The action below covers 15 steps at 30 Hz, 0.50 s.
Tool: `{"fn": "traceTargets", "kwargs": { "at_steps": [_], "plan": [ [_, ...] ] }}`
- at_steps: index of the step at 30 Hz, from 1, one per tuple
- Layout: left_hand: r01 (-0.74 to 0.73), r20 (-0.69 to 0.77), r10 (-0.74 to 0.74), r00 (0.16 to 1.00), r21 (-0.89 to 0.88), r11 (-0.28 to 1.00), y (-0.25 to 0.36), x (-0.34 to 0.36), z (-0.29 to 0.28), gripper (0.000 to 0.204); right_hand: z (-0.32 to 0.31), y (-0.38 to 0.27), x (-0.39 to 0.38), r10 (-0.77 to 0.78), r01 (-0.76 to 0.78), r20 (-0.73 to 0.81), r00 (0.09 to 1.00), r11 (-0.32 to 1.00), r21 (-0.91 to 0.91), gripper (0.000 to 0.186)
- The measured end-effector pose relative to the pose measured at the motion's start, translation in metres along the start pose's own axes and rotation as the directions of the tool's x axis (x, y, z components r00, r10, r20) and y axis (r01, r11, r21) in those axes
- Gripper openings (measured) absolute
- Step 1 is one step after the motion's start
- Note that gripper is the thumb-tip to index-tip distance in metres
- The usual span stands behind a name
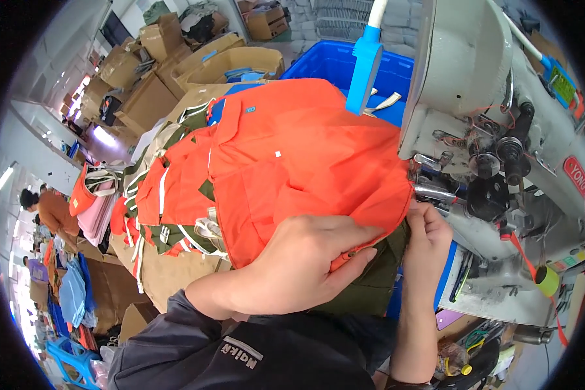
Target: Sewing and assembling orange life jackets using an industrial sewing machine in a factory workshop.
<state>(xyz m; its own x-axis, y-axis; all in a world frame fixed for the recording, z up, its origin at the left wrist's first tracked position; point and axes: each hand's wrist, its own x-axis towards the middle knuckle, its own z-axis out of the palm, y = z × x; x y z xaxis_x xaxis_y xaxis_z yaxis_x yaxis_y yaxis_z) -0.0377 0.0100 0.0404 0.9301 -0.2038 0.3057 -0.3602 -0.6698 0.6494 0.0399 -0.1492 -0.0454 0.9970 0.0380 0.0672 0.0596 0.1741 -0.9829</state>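
Observation:
A large orange fabric piece [286, 143] with a stitched flap and a small white mark spreads in front of me, its right edge running up to the needle area of a grey sewing machine [448, 78]. My left hand [305, 260] is closed on a fold of its near edge, thumb below and fingers above. Close by the machine's presser area [435, 192], my right hand [429, 227] pinches the fabric's right edge between thumb and fingers. Dark green fabric [364, 279] shows underneath, between the two hands.
Orange and green pieces with white straps [169, 201] are heaped at the left. Behind stand a blue crate [318, 60] and cardboard boxes [149, 97]. A blue-clad device [364, 75] hangs beside the machine head. A red ribbon [523, 253] dangles at right. A person [57, 211] is far left.

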Motion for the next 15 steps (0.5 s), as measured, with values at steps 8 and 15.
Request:
{"fn": "traceTargets", "kwargs": {
  "at_steps": [8,15],
  "plan": [
    [-0.156,0.053,0.155,0.987,0.031,0.987,-0.004,-0.005,0.019,0.031,0.005,-0.011,-0.025,0.031,-0.034,0.028,0.999,0.993,0.110,0.021],
    [-0.275,0.071,0.266,0.961,0.243,0.930,-0.006,-0.011,0.032,0.040,-0.007,-0.013,-0.060,0.032,-0.046,0.160,0.987,0.996,0.082,0.030]
  ]
}}
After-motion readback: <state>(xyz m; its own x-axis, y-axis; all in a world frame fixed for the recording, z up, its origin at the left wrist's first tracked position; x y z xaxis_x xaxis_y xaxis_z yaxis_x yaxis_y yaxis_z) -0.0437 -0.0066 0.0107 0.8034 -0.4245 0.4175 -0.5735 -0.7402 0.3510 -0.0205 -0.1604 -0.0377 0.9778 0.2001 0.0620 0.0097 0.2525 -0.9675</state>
